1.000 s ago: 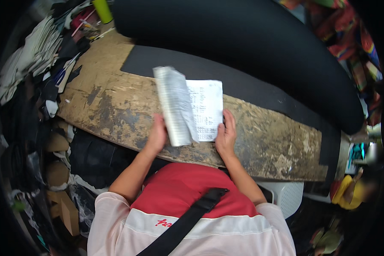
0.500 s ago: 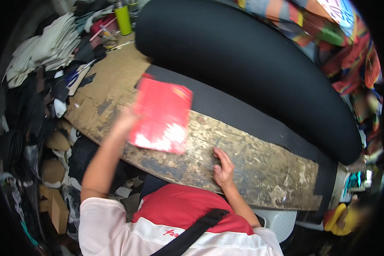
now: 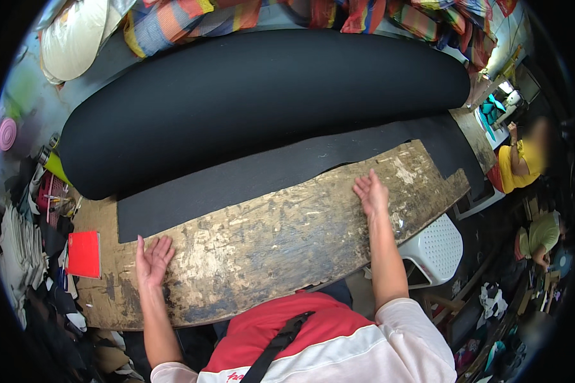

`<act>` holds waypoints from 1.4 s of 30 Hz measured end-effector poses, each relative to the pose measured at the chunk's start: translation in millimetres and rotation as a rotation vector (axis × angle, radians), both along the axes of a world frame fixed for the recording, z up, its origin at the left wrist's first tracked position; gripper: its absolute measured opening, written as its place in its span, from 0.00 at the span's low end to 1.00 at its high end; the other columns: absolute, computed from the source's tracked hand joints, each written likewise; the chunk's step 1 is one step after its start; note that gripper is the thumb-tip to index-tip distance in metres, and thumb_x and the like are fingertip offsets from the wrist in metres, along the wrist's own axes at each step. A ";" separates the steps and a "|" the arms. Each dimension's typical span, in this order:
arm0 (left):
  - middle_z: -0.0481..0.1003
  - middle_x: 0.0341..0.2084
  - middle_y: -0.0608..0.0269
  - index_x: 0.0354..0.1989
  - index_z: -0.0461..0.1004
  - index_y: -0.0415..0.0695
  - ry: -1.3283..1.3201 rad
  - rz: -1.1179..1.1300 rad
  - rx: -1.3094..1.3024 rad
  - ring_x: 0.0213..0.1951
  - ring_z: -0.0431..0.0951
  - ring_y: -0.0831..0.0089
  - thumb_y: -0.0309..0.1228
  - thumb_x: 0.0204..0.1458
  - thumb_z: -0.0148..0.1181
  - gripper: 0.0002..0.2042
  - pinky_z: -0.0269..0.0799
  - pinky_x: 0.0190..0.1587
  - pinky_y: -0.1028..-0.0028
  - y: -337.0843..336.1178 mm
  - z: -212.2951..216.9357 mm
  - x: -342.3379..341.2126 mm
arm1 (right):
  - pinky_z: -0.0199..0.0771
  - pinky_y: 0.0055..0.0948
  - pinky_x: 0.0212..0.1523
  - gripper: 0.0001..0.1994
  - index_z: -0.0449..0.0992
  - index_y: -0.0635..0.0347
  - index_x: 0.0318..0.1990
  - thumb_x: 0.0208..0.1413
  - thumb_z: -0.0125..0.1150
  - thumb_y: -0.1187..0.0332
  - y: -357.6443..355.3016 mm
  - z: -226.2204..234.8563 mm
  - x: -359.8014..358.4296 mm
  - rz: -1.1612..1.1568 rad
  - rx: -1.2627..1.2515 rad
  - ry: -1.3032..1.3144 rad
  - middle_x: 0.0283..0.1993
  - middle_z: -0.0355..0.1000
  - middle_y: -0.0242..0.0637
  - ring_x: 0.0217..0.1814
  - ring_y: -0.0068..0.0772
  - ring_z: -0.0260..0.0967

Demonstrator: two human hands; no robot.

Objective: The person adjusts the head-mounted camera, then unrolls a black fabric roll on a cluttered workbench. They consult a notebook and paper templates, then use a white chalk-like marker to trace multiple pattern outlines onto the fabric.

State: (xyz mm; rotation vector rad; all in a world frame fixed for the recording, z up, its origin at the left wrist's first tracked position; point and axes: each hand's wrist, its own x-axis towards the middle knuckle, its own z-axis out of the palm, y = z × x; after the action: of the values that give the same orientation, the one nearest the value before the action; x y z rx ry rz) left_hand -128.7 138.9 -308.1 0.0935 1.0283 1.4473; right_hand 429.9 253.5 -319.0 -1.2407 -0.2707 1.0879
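Observation:
My left hand (image 3: 152, 263) is palm up over the left part of the worn wooden table (image 3: 255, 249), fingers apart and holding nothing. My right hand (image 3: 372, 193) is over the right part of the board, its fingers loosely spread and nothing in it. Behind both hands a thick roll of black sheet material (image 3: 268, 96) stretches across the table, with a flat unrolled strip (image 3: 287, 163) in front of it. The nearer edge of this strip lies just beyond my fingertips. A flat red notebook or folder (image 3: 84, 254) rests at the table's left end, apart from my left hand.
A white perforated stool (image 3: 436, 250) stands by the table's right front edge. Folded pale cloths (image 3: 20, 246) and a green bottle (image 3: 53, 165) are at the left. Colourful bags (image 3: 191, 22) line the back. A person in yellow (image 3: 519, 166) is at the far right.
The red notebook or folder has left my left hand and now lies at the table's left end. My hands have moved apart, and the view has turned, showing more of the right side.

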 end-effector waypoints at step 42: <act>0.62 0.59 0.43 0.57 0.66 0.39 1.906 -0.274 -0.459 0.64 0.53 0.49 0.62 0.55 0.33 0.38 0.27 0.66 0.46 102.4 -6.9 111.4 | 0.54 0.44 0.60 0.37 0.50 0.66 0.65 0.49 0.56 0.62 90.2 -5.6 -4.7 0.280 -0.173 -1.658 0.61 0.60 0.55 0.64 0.46 0.56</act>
State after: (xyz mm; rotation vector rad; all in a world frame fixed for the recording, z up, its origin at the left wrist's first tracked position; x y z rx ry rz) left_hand -17.3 241.3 -315.0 1.3907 2.6294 0.4655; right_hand 425.1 343.7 -324.6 -2.0534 -1.6367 0.0236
